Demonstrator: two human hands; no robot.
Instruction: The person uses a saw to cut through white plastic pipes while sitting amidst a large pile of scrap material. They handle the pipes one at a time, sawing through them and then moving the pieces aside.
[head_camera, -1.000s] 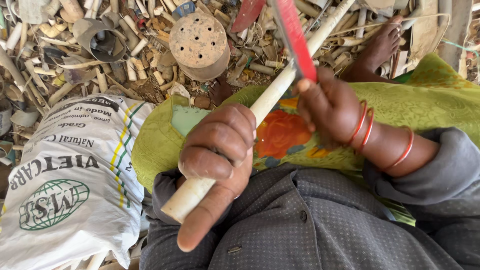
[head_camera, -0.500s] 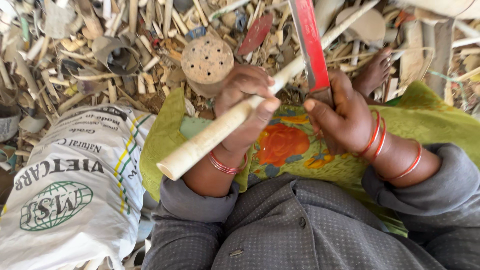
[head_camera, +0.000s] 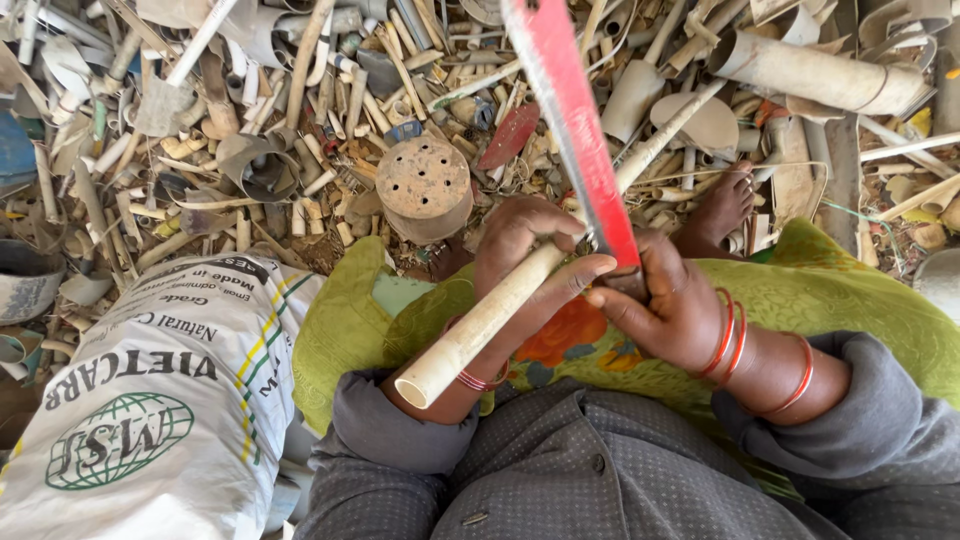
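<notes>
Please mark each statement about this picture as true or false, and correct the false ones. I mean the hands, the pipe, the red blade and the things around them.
1. The left hand grips a pale plastic pipe. True.
2. The right hand holds a blue blade. False: the blade is red.
3. A white printed sack lies at the person's left side. True.
4. The round perforated cap sits on the person's lap. False: it lies on the ground among the pipe scraps.
5. Both wrists are bare. False: red bangles show on both.
</notes>
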